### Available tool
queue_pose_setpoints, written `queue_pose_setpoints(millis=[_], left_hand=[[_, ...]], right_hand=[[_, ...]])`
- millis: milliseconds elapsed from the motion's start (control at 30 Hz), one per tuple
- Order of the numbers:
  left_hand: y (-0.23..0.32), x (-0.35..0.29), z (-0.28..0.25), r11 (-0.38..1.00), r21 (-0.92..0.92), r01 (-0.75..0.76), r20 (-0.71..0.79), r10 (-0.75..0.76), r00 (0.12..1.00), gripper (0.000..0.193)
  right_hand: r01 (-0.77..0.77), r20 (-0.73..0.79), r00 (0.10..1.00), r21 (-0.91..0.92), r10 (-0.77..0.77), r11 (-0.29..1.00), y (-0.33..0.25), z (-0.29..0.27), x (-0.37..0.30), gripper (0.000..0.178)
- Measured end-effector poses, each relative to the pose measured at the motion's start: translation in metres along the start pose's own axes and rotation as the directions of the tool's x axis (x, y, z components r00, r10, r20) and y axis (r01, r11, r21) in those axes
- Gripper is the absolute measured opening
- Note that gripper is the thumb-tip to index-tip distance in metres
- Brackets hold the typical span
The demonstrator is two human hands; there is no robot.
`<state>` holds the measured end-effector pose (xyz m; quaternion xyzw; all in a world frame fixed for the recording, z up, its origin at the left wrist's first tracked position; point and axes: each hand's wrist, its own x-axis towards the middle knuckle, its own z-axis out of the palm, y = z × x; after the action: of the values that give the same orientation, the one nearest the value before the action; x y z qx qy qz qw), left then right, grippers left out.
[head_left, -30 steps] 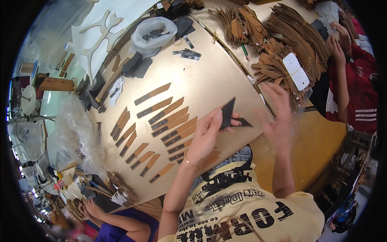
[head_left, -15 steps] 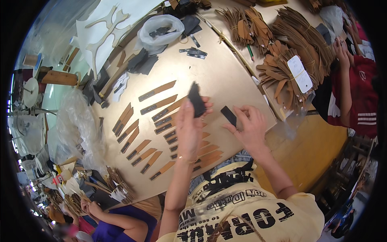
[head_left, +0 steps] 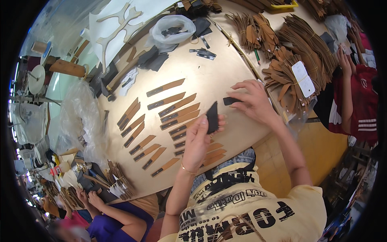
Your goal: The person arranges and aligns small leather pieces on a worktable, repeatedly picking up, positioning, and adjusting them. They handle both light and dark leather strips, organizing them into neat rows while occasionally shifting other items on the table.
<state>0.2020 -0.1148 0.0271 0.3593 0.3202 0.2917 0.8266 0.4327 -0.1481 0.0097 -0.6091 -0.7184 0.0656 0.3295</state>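
Over the near part of the table, my left hand (head_left: pixel 198 139) is closed on a stack of black strips (head_left: pixel 212 117), thumb on top. To its right, my right hand (head_left: pixel 254 101) pinches a single black strip (head_left: pixel 230 101) between thumb and fingers, apart from the stack. Rows of brown leather strips (head_left: pixel 177 85), each with a dark patch at its left or lower end, lie on the table (head_left: pixel 213 80) to the left of and beyond my left hand. A few of them are partly hidden under my left wrist.
At the back stands a clear plastic bag (head_left: pixel 172 30) with dark pieces in it. Black scraps (head_left: pixel 153 60) and a hammer (head_left: pixel 121 74) lie at the table's left edge. Bundled brown leather pieces (head_left: pixel 308 50) fill the far right. Co-workers sit at left (head_left: pixel 121 222) and right (head_left: pixel 356 97).
My right hand has moved away from me and turned, so its black strip now points left. My left hand has shifted right and nearer with the stack. The whole view has shifted slightly.
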Motion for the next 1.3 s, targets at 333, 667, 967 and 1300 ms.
queue_pose_setpoints(millis=[333,667,967,1300], left_hand=[[-0.015,-0.006,0.006,0.989,0.144,0.042,0.093,-0.056,0.994,0.042],[-0.025,-0.017,0.023,0.910,0.396,-0.120,-0.113,0.178,0.978,0.035],[-0.028,-0.013,0.003,0.988,0.125,-0.088,-0.266,0.119,0.957,0.038],[-0.019,-0.024,-0.012,0.974,0.144,-0.174,-0.285,0.210,0.935,0.036]], right_hand=[[-0.119,-0.206,0.967,0.166,0.153,0.979,-0.067,0.013,-0.029,0.042],[-0.329,-0.123,0.896,0.461,0.427,0.824,-0.083,0.004,-0.032,0.028],[-0.278,-0.210,0.884,0.482,0.418,0.831,-0.083,0.005,-0.048,0.012],[-0.584,-0.340,0.743,0.094,0.577,0.806,-0.043,0.028,-0.073,0.013]])
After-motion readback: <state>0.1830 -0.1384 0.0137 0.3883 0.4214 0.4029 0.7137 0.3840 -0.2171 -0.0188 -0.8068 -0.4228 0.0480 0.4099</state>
